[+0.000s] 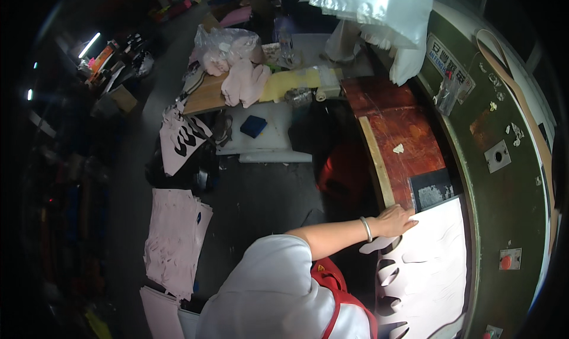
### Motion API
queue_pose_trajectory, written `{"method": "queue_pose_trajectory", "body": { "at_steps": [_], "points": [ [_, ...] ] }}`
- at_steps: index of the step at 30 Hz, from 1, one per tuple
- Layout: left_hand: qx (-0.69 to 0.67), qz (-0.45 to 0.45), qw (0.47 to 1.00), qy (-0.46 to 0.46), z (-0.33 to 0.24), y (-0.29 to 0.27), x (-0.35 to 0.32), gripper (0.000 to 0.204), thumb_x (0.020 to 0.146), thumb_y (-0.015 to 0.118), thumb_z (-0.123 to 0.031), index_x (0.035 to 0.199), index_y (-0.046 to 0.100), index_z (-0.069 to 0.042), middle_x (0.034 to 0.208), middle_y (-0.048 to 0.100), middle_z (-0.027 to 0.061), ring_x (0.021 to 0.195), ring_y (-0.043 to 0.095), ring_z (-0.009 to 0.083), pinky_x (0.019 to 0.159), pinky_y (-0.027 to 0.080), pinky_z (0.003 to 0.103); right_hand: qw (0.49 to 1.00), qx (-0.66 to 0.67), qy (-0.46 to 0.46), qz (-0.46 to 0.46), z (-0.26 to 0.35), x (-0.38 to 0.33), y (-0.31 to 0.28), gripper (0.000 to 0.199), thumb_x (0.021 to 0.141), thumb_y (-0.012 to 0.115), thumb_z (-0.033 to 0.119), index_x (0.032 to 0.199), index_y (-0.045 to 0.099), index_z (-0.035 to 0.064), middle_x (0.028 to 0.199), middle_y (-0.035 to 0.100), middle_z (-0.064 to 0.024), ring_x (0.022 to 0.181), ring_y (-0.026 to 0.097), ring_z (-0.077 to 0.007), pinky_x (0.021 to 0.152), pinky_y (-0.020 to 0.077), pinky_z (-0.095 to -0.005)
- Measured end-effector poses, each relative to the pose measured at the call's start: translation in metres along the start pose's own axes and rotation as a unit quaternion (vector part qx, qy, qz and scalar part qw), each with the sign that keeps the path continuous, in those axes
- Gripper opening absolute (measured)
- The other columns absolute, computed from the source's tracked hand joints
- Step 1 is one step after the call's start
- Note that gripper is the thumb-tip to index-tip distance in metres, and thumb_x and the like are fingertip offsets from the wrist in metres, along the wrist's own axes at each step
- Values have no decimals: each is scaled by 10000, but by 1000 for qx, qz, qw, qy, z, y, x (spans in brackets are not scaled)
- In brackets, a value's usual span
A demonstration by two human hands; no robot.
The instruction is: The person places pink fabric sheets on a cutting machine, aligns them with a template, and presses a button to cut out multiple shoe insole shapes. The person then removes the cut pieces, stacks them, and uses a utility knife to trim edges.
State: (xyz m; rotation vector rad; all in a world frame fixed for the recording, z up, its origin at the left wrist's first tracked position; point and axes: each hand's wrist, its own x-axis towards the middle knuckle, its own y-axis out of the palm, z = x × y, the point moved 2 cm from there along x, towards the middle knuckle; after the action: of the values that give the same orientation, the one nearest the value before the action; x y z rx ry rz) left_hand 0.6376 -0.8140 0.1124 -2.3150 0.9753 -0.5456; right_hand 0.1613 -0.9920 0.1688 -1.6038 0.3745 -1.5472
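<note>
My left hand (396, 221), with a silver bangle on the wrist, lies flat and open on the near corner of a large pale sheet (435, 262). The sheet is spread on the bed of a green machine (504, 179), and several curved shapes are cut out along its left edge (388, 274). Just beyond my fingertips sits a dark square pad (432, 188) on a red-brown wooden board (397, 125). I am in a white shirt and a red apron (332, 280). My right hand is out of sight.
A red button (505, 261) sits on the machine's face. Piles of pale pink sheets (175, 238) lie on the dark floor to the left. A cut-out sheet (181, 140) hangs beside a worktable holding pink pieces (243, 81) and a blue block (253, 125). Clear plastic bags (379, 7) hang above.
</note>
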Motion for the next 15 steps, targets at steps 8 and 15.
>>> {"method": "queue_pose_trajectory", "body": {
  "at_steps": [8,15],
  "points": [
    [137,-43,988,-55,3,-34,-77,310,938,518,-332,810,581,-57,595,598,177,607,634,355,627,493,483,953,-144,46,263,14,-2,6,539,796,756,320,1177,608,-31,925,670,-212,851,657,-350,748,555,-419],
    [163,-126,979,8,36,-53,-157,216,892,575,-266,757,587,-98,596,587,151,586,609,350,601,487,468,-15,-770,-637,-21,-85,-77,34,551,804,729,195,1273,527,-10,1076,645,-189,1014,616,-275,882,511,-407]
  ]
}}
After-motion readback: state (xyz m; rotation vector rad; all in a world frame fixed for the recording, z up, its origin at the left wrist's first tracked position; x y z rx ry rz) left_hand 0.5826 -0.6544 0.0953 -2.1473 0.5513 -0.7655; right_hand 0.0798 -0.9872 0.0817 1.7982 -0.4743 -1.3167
